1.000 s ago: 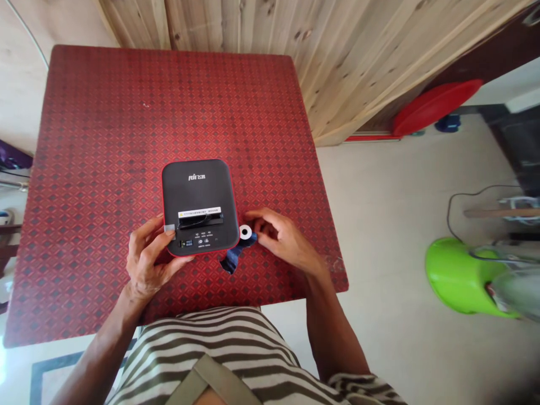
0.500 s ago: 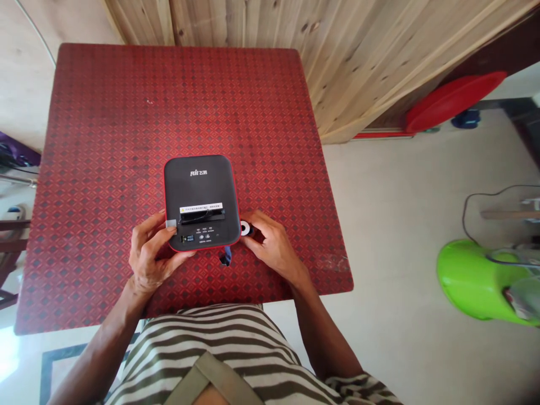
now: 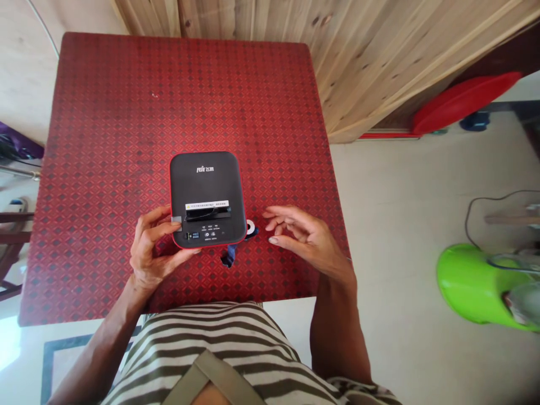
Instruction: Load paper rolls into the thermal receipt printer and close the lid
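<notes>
A black receipt printer [image 3: 206, 183] with a red rim and a paper slot sits over the table, its near end towards me. My left hand [image 3: 152, 242] grips its near left corner, a finger on the small grey tab at the edge and the thumb along the front rim. Beside the printer's right edge shows a small white ring-shaped roll [image 3: 250, 227], partly hidden by the printer. Dark blue strip-like material [image 3: 229, 256] sticks out under the front edge. My right hand [image 3: 301, 236] is apart from these, to the right, fingers spread and holding nothing.
The table [image 3: 126, 112] has a red patterned cover and a wooden plank wall [image 3: 261, 19] behind it. On the floor at the right stands a green tub [image 3: 468, 287], with a cable nearby. A red round object [image 3: 464, 101] leans further back.
My right hand has let go of the white roll and drawn back to the right. My left hand keeps its hold on the printer. The view has shifted slightly.
</notes>
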Demonstrator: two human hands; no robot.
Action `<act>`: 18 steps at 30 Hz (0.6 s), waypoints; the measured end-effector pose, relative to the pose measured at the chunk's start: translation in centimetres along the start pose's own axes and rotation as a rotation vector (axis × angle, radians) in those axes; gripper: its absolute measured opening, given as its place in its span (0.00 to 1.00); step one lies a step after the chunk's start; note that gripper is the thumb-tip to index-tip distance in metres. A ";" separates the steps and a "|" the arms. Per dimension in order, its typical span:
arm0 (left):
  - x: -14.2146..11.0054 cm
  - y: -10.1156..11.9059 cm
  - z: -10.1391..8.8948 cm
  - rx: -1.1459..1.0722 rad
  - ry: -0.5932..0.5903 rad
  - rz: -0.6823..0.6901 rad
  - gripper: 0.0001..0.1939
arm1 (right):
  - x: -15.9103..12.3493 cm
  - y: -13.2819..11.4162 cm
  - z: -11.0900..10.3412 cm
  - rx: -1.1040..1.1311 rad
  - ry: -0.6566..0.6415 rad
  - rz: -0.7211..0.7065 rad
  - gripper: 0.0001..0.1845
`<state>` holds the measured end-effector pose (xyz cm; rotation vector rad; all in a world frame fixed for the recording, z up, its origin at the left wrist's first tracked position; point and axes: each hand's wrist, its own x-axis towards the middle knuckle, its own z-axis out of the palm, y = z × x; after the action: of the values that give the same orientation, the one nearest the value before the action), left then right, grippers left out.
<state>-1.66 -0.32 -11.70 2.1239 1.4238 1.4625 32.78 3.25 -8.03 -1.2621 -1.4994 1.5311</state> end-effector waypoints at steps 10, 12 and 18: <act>0.1 0.2 0.4 0.079 0.002 0.044 0.30 | 2.5 -4.7 2.2 -0.331 0.062 -0.401 0.07; 0.2 0.3 0.4 0.099 0.008 0.064 0.30 | 4.1 -6.2 3.6 -0.514 0.070 -0.525 0.07; 0.3 0.2 0.2 0.120 -0.002 0.087 0.30 | 9.8 -9.5 8.9 -1.121 -0.174 -0.403 0.12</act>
<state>-1.38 -0.14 -11.46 2.2861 1.4706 1.4373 19.66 10.51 -1.72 -1.2286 -2.6854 0.4742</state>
